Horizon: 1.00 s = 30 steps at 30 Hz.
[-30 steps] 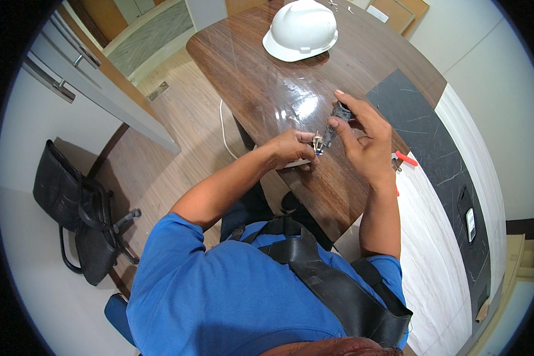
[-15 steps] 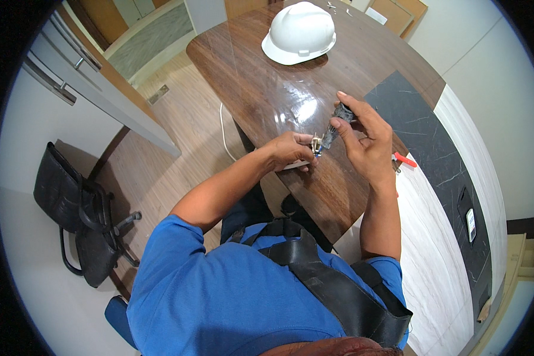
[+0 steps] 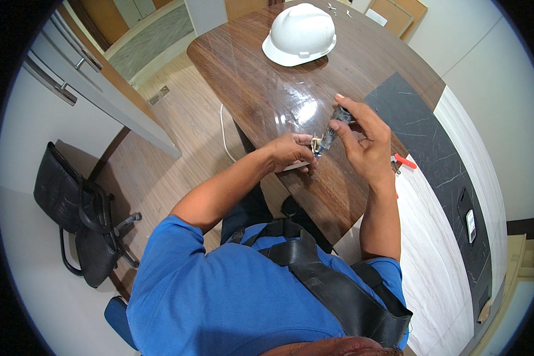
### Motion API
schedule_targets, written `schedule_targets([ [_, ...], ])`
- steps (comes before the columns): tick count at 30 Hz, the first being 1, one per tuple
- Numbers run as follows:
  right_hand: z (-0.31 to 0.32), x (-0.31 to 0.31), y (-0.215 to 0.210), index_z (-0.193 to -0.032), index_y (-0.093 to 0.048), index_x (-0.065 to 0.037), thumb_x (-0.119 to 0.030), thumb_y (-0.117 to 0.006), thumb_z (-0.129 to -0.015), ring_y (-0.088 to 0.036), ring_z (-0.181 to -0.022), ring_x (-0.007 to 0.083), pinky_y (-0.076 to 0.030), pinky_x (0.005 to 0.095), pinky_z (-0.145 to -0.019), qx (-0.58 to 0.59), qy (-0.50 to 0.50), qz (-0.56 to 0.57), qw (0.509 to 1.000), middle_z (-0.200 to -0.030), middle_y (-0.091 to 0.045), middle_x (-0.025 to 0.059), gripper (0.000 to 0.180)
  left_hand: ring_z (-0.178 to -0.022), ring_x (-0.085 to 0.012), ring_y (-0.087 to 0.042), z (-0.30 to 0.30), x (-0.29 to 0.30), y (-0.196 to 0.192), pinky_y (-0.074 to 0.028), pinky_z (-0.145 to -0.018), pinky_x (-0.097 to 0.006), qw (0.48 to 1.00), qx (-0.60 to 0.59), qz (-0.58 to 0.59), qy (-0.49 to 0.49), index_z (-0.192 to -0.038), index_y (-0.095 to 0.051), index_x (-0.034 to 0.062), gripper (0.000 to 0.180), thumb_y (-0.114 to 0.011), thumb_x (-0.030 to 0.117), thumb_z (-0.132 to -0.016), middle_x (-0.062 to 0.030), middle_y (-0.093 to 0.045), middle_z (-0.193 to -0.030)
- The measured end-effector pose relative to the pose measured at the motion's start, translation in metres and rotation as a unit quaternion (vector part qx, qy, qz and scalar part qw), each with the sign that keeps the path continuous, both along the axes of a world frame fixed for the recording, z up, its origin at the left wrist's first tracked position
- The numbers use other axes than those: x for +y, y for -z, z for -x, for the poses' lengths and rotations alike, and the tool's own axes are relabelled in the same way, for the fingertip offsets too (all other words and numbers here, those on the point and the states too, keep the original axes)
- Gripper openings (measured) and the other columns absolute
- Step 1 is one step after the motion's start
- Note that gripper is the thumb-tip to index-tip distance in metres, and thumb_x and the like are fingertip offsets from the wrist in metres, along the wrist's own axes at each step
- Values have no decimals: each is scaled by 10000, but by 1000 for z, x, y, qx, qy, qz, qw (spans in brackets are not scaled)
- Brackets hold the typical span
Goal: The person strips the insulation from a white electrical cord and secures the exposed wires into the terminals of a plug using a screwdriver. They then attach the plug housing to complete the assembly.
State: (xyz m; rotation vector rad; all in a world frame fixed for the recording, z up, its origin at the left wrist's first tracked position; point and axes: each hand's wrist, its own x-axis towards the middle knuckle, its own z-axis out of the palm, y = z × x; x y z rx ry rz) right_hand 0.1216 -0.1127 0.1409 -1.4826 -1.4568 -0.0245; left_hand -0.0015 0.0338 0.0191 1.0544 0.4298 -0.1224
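Hardly anything has moved since a second ago: the right grip holds the dark tool above the counter, long axis slanting, lower end pointing left and nearward beside the metallic fitting pinched in the left grip.

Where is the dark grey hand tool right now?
The dark grey hand tool is just right of centre in the head view, in the bare right hand, its lower end by the small brass-coloured fitting in the bare left hand.
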Motion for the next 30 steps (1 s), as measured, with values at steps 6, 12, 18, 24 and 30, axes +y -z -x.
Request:
schedule_targets([
  [6,0,-4,-6,-1249,-681,-98,-31,-753,-815,-699,-970,241,-566,342,-801,-33,-74,12,997,-1117,-695,142,445,-836,-183,-686,1,2,1,-567,-670,-287,1000,-7,15,2,-1332,-505,0,575,-713,-16,-796,-93,-685,-956],
  [12,0,-4,-7,-1247,-691,-126,-37,-757,-805,-674,-886,229,-542,351,-763,-41,-75,12,996,-1046,-669,119,455,-816,-189,-694,1,1,0,-571,-644,-287,1000,-7,20,-6,-1347,-492,-14,571,-704,-19,-817,-108,-682,-941],
  [18,-1,-5,-5,-1232,-699,-120,-36,-756,-806,-677,-887,230,-545,351,-764,-47,-77,7,996,-1039,-674,118,438,-861,-182,-692,2,2,1,-571,-678,-284,1000,-10,25,0,-1303,-499,6,531,-697,-10,-810,-100,-686,-983],
  [24,-3,-4,-2,-1223,-705,-137,-58,-775,-796,-690,-899,238,-554,353,-754,-49,-84,-10,995,-1049,-694,122,439,-853,-166,-692,1,4,1,-573,-672,-275,1000,-7,24,10,-1276,-528,12,499,-698,-2,-807,-87,-687,-967],
  [30,-6,-10,-7,-1229,-701,-136,-69,-794,-776,-703,-963,255,-567,345,-776,-62,-81,29,994,-1136,-692,136,467,-851,-151,-691,1,4,2,-571,-664,-267,1000,-11,17,13,-1232,-575,17,441,-713,21,-813,-76,-688,-968],
])
